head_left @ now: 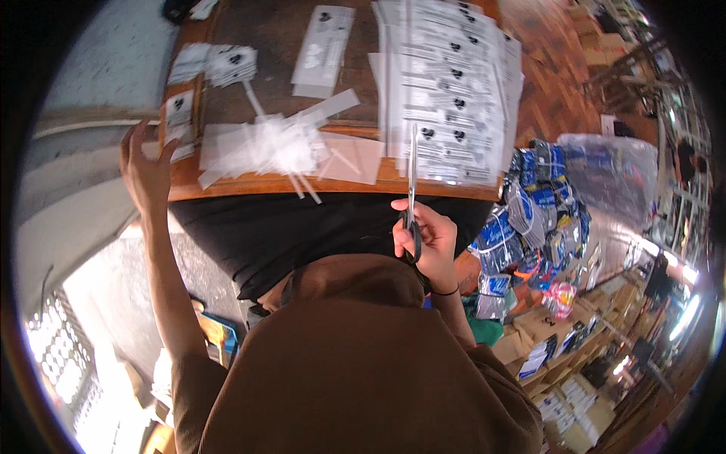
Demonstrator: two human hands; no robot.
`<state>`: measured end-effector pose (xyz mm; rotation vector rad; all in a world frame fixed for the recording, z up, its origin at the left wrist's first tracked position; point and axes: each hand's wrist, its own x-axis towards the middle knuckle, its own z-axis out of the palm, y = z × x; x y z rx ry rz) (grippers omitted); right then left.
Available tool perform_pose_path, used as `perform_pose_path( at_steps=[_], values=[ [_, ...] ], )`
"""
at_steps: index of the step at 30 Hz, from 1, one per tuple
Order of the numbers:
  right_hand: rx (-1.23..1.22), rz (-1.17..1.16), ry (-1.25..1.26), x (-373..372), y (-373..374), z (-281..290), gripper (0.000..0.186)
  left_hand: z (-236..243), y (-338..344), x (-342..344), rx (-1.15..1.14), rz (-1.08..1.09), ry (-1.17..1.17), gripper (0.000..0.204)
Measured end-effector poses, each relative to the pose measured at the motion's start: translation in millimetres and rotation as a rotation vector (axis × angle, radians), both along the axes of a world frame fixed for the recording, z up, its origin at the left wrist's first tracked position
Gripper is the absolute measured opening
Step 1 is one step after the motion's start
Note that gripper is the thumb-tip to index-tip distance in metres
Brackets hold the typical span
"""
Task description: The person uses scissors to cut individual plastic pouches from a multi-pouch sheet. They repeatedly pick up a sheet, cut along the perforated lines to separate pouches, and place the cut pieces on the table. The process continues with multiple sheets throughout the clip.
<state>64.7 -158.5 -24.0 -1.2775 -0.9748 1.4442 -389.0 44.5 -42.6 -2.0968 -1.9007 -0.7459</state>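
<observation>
The right hand (433,240) grips black-handled scissors (411,198), blades together, tips overlapping the printed sheets (454,94) in view; contact cannot be determined. The left hand (146,168), fingers spread and empty, is beside a printed slip (178,121) at the left edge of the wooden table (265,34). Tangled paper offcuts (286,144) occupy the surface between. Beyond, at right, strapped packets (541,200) adjoin a translucent plastic bag (611,178), contents indistinct. Glare obscures the lower-left latticework (64,340).

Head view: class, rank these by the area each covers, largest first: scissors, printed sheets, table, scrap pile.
1. Table, though partly covered
2. Printed sheets
3. Scrap pile
4. Scissors, in the right hand
</observation>
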Motion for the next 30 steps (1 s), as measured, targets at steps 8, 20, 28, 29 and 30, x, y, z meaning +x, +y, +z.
perform_pose_path(
  at_steps=[8, 20, 28, 29, 30],
  values=[
    [0.075, -0.419, -0.093, 21.2, 0.3, -3.5, 0.032, 24.5, -38.3, 208.7, -0.277, -0.592, -0.394, 0.035],
    [0.051, -0.492, -0.065, 33.1, -7.4, -6.0, 0.033, 10.8, -36.3, 339.3, -0.520, -0.733, -0.157, 0.052],
    [0.044, -0.466, -0.012, 37.7, 0.4, -8.7, 0.033, 9.6, -24.5, 341.6, -0.724, -0.713, -0.394, 0.031],
    [0.051, -0.467, -0.012, 38.8, 0.8, -9.0, 0.032, 27.4, -22.3, 338.8, -0.879, -0.656, -0.538, 0.027],
    [0.050, -0.471, -0.019, 40.5, 2.5, -8.1, 0.033, 37.3, -22.0, 335.8, -1.033, -0.591, -0.682, 0.024]
  ],
)
